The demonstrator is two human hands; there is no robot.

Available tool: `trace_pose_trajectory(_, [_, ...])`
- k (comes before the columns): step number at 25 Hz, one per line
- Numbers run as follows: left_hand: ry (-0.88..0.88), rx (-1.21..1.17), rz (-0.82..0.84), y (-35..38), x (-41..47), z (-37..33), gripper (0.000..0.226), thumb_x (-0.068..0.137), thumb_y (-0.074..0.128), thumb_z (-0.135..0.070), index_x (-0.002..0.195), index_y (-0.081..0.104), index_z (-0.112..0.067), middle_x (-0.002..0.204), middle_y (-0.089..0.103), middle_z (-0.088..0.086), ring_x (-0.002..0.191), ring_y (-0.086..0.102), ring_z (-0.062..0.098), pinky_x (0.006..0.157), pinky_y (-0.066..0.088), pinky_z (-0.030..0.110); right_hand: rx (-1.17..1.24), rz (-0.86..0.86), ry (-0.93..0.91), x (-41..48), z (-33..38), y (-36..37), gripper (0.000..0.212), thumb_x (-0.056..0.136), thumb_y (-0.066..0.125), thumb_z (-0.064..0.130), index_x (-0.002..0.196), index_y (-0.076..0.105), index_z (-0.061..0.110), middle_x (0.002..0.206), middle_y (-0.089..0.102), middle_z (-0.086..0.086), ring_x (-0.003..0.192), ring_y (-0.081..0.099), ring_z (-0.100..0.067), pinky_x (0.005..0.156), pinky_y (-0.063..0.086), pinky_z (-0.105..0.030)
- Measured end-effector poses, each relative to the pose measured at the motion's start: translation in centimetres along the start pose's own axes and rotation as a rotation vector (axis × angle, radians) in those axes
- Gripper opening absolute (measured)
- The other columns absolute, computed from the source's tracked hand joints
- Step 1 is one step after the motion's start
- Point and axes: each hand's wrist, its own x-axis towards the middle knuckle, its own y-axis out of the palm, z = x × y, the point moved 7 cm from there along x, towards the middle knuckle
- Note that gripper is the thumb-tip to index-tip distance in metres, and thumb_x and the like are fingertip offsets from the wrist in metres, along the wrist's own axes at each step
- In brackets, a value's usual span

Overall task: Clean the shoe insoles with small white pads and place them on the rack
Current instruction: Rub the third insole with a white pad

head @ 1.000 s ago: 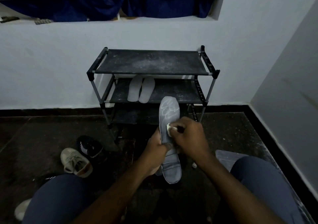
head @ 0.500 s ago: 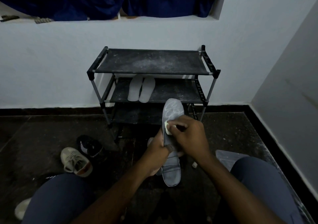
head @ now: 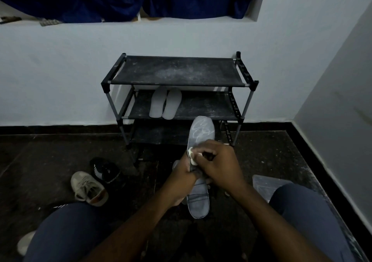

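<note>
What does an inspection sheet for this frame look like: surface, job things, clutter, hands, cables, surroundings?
Surface: dark speckled floor, dusty.
Job things: grey insole held upright, pale scribbled marks near its top; small white pad pressed on its left edge; two pale insoles side by side on the middle shelf of the black rack; top shelf dusty.
Clutter: beige sneaker and black shoe on the floor at left; a flat grey piece by the right knee, unclear what.
Hands: left hand grips the insole; right hand pinches the pad.
Cables: nothing seen.
Surroundings: white wall, blue curtain above.
</note>
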Motion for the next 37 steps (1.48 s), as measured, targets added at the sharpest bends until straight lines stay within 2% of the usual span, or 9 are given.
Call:
trace_pose_trajectory(3, [0.008, 0.005, -0.006, -0.1, -0.1, -0.4, 0.061, 0.091, 0.048, 0.014, 0.139, 0.053, -0.024, 0.127, 0.068, 0.003, 0.12, 0.066, 0.02, 0.099, 0.056, 0.047, 0.016, 0.032, -0.012, 0.2, 0.0, 0.0, 0.013, 0.088, 0.076, 0.005, 0.094, 0.082, 0.015, 0.091, 0.075, 0.009, 0.087, 0.071, -0.005, 0.079, 0.055, -0.022])
trace_pose_trajectory(7, [-0.066, -0.052, 0.089, 0.8, -0.4, 0.1, 0.075, 0.092, 0.043, 0.016, 0.151, 0.04, -0.03, 0.139, 0.06, 0.003, 0.121, 0.066, 0.024, 0.094, 0.057, 0.054, 0.011, -0.089, 0.006, 0.7, -0.7, -0.9, 0.013, 0.089, 0.076, 0.005, 0.096, 0.081, 0.015, 0.09, 0.075, 0.008, 0.086, 0.071, -0.006, 0.08, 0.057, -0.028])
trace_pose_trajectory(13, [-0.015, -0.033, -0.014, -0.1, -0.3, -0.7, 0.059, 0.09, 0.046, 0.018, 0.135, 0.057, -0.019, 0.124, 0.07, 0.004, 0.117, 0.068, 0.019, 0.087, 0.06, 0.035, 0.099, 0.066, 0.047, 0.2, -0.8, 0.5, 0.011, 0.087, 0.076, 0.006, 0.09, 0.081, 0.016, 0.087, 0.074, 0.005, 0.082, 0.071, -0.013, 0.074, 0.057, -0.034])
trace_pose_trajectory(16, [-0.051, -0.045, 0.034, 0.5, -0.2, 0.0, 0.074, 0.088, 0.047, 0.013, 0.145, 0.048, -0.033, 0.136, 0.061, 0.003, 0.121, 0.065, 0.022, 0.091, 0.059, 0.05, 0.117, -0.056, 0.077, 0.6, -1.8, -0.4, 0.011, 0.087, 0.077, 0.007, 0.092, 0.081, 0.016, 0.086, 0.075, 0.005, 0.081, 0.071, -0.014, 0.076, 0.057, -0.04])
trace_pose_trajectory(20, [-0.027, -0.023, -0.009, 0.1, -0.3, -0.4, 0.061, 0.091, 0.048, 0.015, 0.137, 0.054, -0.024, 0.125, 0.069, 0.002, 0.116, 0.068, 0.016, 0.093, 0.059, 0.036, 0.118, 0.009, 0.062, -0.2, -1.1, 0.5, 0.013, 0.086, 0.076, 0.004, 0.093, 0.08, 0.015, 0.085, 0.074, 0.006, 0.078, 0.07, -0.013, 0.074, 0.057, -0.032])
trace_pose_trajectory(25, [-0.056, -0.067, 0.027, 0.4, -0.2, 0.0, 0.079, 0.088, 0.046, 0.015, 0.147, 0.045, -0.039, 0.14, 0.059, 0.003, 0.124, 0.063, 0.026, 0.095, 0.056, 0.055, 0.085, -0.113, 0.111, 0.6, -2.2, -0.8, 0.013, 0.086, 0.076, 0.005, 0.091, 0.08, 0.016, 0.088, 0.075, 0.01, 0.084, 0.071, -0.007, 0.077, 0.056, -0.024])
trace_pose_trajectory(29, [-0.012, -0.038, 0.0, 0.3, -0.2, -0.4, 0.071, 0.092, 0.048, 0.013, 0.141, 0.047, -0.038, 0.134, 0.063, -0.002, 0.123, 0.063, 0.013, 0.097, 0.057, 0.037, 0.079, -0.059, 0.062, 0.2, -1.1, 0.2, 0.011, 0.088, 0.075, 0.006, 0.093, 0.08, 0.015, 0.087, 0.074, 0.008, 0.083, 0.07, -0.01, 0.075, 0.052, -0.017])
trace_pose_trajectory(35, [-0.057, -0.111, 0.049, 0.9, -0.1, 0.3, 0.083, 0.088, 0.048, 0.009, 0.148, 0.04, -0.047, 0.145, 0.051, 0.004, 0.125, 0.063, 0.025, 0.092, 0.058, 0.054, 0.106, -0.141, 0.119, 0.8, -2.1, -1.3, 0.012, 0.087, 0.076, 0.004, 0.089, 0.08, 0.015, 0.086, 0.075, 0.01, 0.083, 0.071, -0.007, 0.076, 0.054, -0.02])
trace_pose_trajectory(37, [-0.039, -0.092, 0.047, 1.0, -0.3, -0.1, 0.08, 0.091, 0.045, 0.016, 0.149, 0.04, -0.038, 0.142, 0.054, 0.0, 0.123, 0.063, 0.012, 0.088, 0.061, 0.038, 0.114, -0.101, 0.09, 0.8, -1.5, -0.6, 0.011, 0.088, 0.075, 0.005, 0.091, 0.08, 0.015, 0.087, 0.075, 0.008, 0.084, 0.071, -0.009, 0.078, 0.056, -0.025])
